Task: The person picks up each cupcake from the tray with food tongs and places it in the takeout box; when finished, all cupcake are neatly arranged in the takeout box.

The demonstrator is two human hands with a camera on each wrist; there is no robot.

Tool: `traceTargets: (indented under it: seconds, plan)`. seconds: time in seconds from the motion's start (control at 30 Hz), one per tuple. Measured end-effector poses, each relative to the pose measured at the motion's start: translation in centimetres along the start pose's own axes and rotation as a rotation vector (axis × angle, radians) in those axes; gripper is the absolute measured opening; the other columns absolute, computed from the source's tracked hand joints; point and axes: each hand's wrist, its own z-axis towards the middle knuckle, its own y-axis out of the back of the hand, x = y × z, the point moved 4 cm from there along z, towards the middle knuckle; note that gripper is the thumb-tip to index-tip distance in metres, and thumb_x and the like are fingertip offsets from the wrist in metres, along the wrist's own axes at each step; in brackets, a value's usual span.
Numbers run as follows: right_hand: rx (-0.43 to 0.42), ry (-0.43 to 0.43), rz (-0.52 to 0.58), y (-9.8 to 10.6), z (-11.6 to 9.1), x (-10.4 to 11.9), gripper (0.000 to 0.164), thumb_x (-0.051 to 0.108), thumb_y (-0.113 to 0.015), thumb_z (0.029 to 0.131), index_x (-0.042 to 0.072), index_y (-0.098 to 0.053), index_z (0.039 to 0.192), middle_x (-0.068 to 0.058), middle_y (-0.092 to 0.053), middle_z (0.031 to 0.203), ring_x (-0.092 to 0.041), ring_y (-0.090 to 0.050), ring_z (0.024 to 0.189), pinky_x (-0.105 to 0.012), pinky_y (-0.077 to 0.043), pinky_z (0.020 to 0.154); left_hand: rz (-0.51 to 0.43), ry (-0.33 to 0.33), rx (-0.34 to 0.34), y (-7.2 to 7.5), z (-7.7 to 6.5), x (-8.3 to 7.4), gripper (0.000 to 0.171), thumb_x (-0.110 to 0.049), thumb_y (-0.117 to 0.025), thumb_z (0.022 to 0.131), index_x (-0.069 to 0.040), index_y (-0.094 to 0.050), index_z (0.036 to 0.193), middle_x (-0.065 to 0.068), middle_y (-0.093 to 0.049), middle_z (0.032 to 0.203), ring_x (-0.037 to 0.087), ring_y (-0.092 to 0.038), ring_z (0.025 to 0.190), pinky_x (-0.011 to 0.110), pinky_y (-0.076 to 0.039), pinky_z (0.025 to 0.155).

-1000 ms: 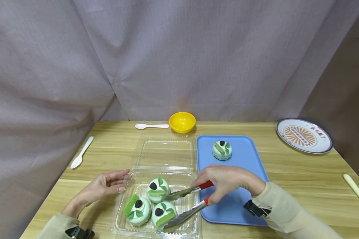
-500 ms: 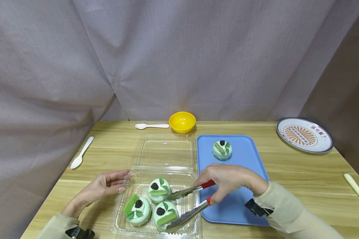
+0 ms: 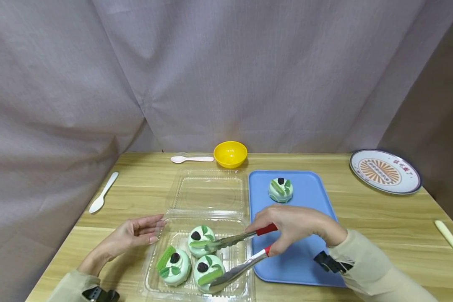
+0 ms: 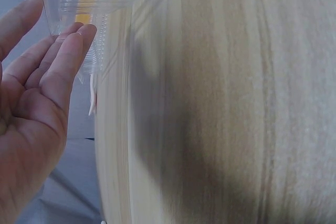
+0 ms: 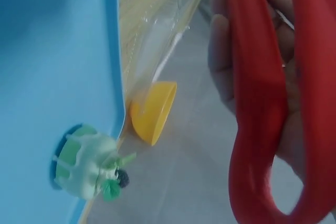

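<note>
My right hand [image 3: 294, 226] grips metal tongs [image 3: 245, 265] by their red handles [image 5: 257, 66]. Their arms are spread: the upper tip is at the side of the back cake [image 3: 201, 241], and the lower tip overlaps the near edge of the front cake [image 3: 208, 273]. A third pale green cake [image 3: 175, 267] sits left of these two, all in an opened clear plastic clamshell box [image 3: 234, 224]. Each cake carries a dark berry and green leaves. At the box's left rim rest the nearly straight fingers [image 4: 68, 61] of my left hand [image 3: 130, 235], palm facing it.
Right of the box lies a blue tray [image 3: 305, 268] bearing another green cake [image 3: 280, 190]. A yellow bowl [image 3: 230, 155] and a white spoon [image 3: 192, 159] stand behind the lid. Another spoon [image 3: 103, 193] lies left; a patterned plate [image 3: 385, 172] and cream-handled utensil [image 3: 449, 239] are at right.
My right hand has shifted slightly right with the tongs. The back and front cakes have slid a little to the right in the box. My left hand stays in place.
</note>
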Motion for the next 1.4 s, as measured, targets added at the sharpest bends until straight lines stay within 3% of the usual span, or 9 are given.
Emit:
traceTargets:
  seconds: [0.2,0.33,0.53,0.67,0.9,1.07,1.2,1.3,1.4]
  plan:
    - [-0.247,-0.025,-0.048,2.4,-2.8,-1.7,0.055,0.02,-0.081,0.077,0.016,-0.064,0.129,0.0,-0.07,0.118,-0.011,-0.061,0.105,-0.028,-0.055,0.088,-0.003,-0.004,0.004,0.0,0.0,0.0,0.064,-0.003,-0.059,0.095,0.021,-0.023,0.142,0.049,-0.03,0.14,-0.005,-0.058,0.118,0.012,-0.049,0.097]
    - [-0.428,-0.163,-0.111,4.3,-6.2,-4.2,0.064,0.022,-0.084,0.076,0.011,-0.059,0.134,-0.008,-0.066,0.124,-0.016,-0.06,0.104,-0.027,-0.056,0.083,-0.003,-0.002,0.006,0.0,0.0,0.0,0.064,-0.003,-0.059,0.095,0.02,-0.023,0.143,0.049,-0.03,0.14,-0.005,-0.058,0.118,0.012,-0.05,0.097]
    - [-0.578,-0.329,-0.209,4.8,-11.1,-9.1,0.067,0.014,-0.086,0.072,0.004,-0.059,0.132,-0.016,-0.066,0.121,0.003,-0.051,0.101,-0.014,-0.052,0.076,-0.013,0.003,0.01,0.0,-0.1,0.0,0.064,-0.003,-0.058,0.095,0.02,-0.023,0.143,0.049,-0.029,0.14,-0.004,-0.058,0.117,0.013,-0.05,0.097]
    - [-0.577,-0.399,-0.202,4.1,-13.3,-11.3,0.065,0.012,-0.085,0.073,0.001,-0.059,0.131,-0.02,-0.066,0.12,0.009,-0.047,0.099,-0.015,-0.053,0.074,-0.01,-0.001,0.007,0.0,-0.1,0.0,0.064,-0.003,-0.058,0.095,0.02,-0.023,0.143,0.049,-0.029,0.14,-0.005,-0.058,0.117,0.013,-0.05,0.097]
    - [-0.563,-0.399,-0.176,3.0,-14.6,-13.7,0.063,0.01,-0.086,0.071,-0.001,-0.06,0.128,-0.021,-0.067,0.116,0.015,-0.046,0.099,-0.012,-0.053,0.074,-0.003,0.0,0.003,-0.1,0.0,-0.1,0.064,-0.004,-0.059,0.095,0.02,-0.023,0.143,0.048,-0.03,0.14,-0.005,-0.058,0.117,0.013,-0.05,0.097]
    - [-0.505,-0.419,-0.159,2.4,-14.4,-14.4,0.065,0.013,-0.085,0.071,-0.002,-0.059,0.129,-0.022,-0.066,0.121,-0.001,-0.056,0.104,-0.007,-0.049,0.081,0.004,0.016,-0.004,-0.1,0.0,0.0,0.065,-0.005,-0.059,0.095,0.019,-0.024,0.144,0.046,-0.032,0.141,-0.005,-0.058,0.117,0.013,-0.05,0.097]
    - [-0.477,-0.439,-0.161,2.3,-14.0,-14.8,0.064,0.012,-0.086,0.071,-0.001,-0.06,0.128,-0.021,-0.066,0.122,-0.023,-0.061,0.107,-0.008,-0.048,0.084,0.008,0.027,-0.009,-0.1,0.0,0.0,0.065,-0.006,-0.06,0.094,0.018,-0.024,0.144,0.045,-0.033,0.142,-0.005,-0.058,0.117,0.014,-0.05,0.097]
    - [-0.465,-0.451,-0.163,2.2,-13.7,-15.0,0.065,0.013,-0.086,0.071,-0.003,-0.059,0.128,-0.023,-0.065,0.122,-0.035,-0.062,0.109,-0.017,-0.052,0.087,0.009,0.034,-0.011,-0.1,-0.1,0.1,0.066,-0.006,-0.06,0.094,0.017,-0.025,0.144,0.045,-0.033,0.142,-0.003,-0.058,0.118,0.014,-0.051,0.097]
    - [-0.442,-0.467,-0.136,2.2,-13.4,-15.3,0.067,0.014,-0.085,0.072,-0.005,-0.057,0.13,-0.027,-0.063,0.124,-0.042,-0.06,0.112,-0.037,-0.057,0.091,0.017,0.038,-0.015,0.0,-0.1,0.1,0.066,-0.007,-0.061,0.094,0.017,-0.025,0.144,0.044,-0.034,0.142,0.003,-0.059,0.121,0.014,-0.051,0.097]
